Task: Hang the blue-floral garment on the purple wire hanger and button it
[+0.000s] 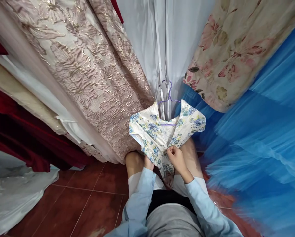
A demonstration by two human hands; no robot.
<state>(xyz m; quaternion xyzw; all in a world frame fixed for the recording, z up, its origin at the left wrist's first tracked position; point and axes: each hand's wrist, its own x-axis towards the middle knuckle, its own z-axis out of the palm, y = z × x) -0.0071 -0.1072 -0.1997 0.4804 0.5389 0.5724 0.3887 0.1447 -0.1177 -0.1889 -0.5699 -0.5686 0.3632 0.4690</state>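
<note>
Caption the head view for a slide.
Right hand pinches a white blue-flowered fabric garment on a thin purple hanger.

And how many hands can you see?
2. The left hand is at the flowery top's lower edge, partly hidden underneath; the right hand pinches its front, at the bottom of the neckline.

I've got a floral top (153, 133), clock read from its middle, on a purple hanger (169, 97), hook at 12. My right hand (176, 158) at 5 pinches the front, base of the V-neck. Left hand (148, 163) at 7, partly hidden under the side edge. Around: pink brocade fabric (88, 65) 10, white sheer fabric (142, 29) 12, cream flowered fabric (226, 59) 1 to 2, blue tulle (261, 148) 3, red tiled floor (100, 200) 8.
</note>
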